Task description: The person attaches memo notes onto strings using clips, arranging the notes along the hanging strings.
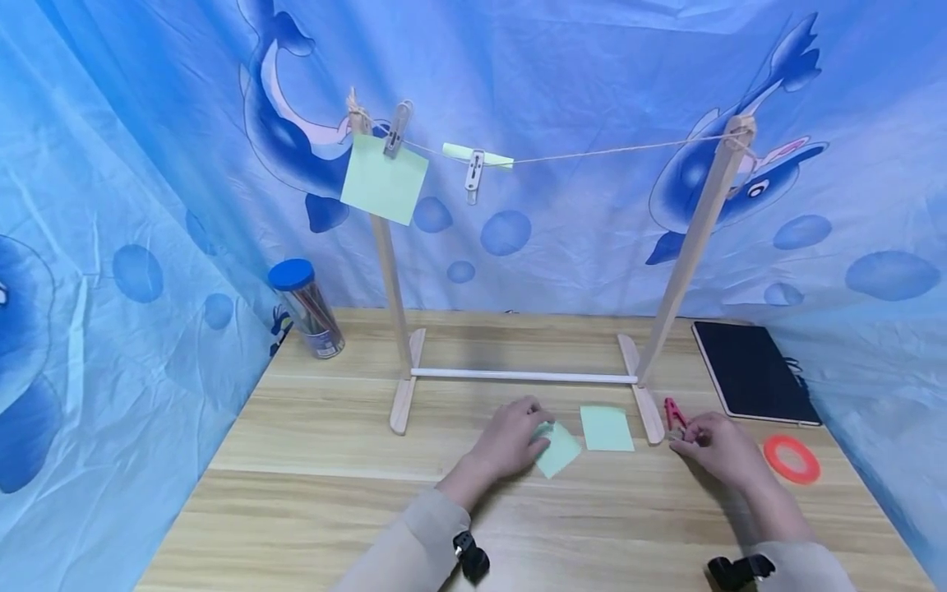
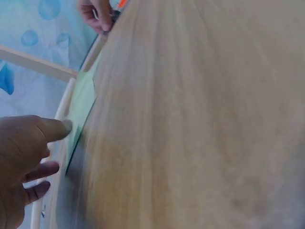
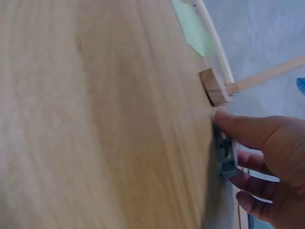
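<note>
My left hand is at a pale green sticky note, pinching its left part between thumb and fingers. In the left wrist view the thumb lies against the note, and the index finger is largely hidden. A second green sticky note lies just to the right. By the stand's right foot, my right hand pinches a grey clothespin between thumb and fingers. Beside those fingertips is a red clothespin, partly covered by the hand.
A wooden stand carries a string. Clothespins hold a green note and a folded green one there. Around it are a blue-lidded jar, a black notebook and an orange ring.
</note>
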{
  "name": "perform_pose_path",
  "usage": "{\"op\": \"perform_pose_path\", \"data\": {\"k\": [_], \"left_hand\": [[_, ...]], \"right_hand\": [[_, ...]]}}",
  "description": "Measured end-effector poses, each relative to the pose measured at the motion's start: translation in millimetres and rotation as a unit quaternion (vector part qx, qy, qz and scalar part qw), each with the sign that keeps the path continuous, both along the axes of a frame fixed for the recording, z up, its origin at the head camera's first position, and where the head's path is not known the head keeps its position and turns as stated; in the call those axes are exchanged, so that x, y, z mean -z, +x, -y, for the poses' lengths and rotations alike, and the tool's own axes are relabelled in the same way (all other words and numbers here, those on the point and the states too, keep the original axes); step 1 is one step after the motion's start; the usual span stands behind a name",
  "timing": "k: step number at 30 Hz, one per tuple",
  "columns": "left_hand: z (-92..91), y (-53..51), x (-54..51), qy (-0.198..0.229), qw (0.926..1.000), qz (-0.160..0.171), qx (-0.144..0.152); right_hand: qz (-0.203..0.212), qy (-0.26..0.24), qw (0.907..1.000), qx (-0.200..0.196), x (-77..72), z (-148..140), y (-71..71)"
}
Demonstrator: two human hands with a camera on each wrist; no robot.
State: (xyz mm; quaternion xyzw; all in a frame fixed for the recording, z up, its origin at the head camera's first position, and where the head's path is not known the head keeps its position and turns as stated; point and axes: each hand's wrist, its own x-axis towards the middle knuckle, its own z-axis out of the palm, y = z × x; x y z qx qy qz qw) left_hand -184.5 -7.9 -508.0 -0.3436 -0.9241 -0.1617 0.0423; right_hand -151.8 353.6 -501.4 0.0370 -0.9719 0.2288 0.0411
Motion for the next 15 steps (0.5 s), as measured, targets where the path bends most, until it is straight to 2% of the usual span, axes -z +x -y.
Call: {"op": "perform_pose_path", "data": {"k": [3,9,13,15], "left_hand": [[-0.5,-2.0,1.8,-0.011,0.9996,0.019,-0.016],[-2.1,-1.5,2.7,-0.021,0.9976,0.066,-0.010],[-3.0,-2.4,-2.1,-0.046,0.9956,0.081,0.007],[-2.7,-3.1,-3.7,-0.051,0.9954,0.079,0.019]], "right_hand": [[-0.009,0.001,0.9998,0.018,1.5,3.5,-1.7],[-0.002,-0.001,0.9990,0.045,4.6,1.3,-3.7],[-0.016,0.013,0.9991,0.037,5.8,-2.4,-7.2],[-0.025,0.020,0.9992,0.025,5.6,-2.8,-9.1]]}}
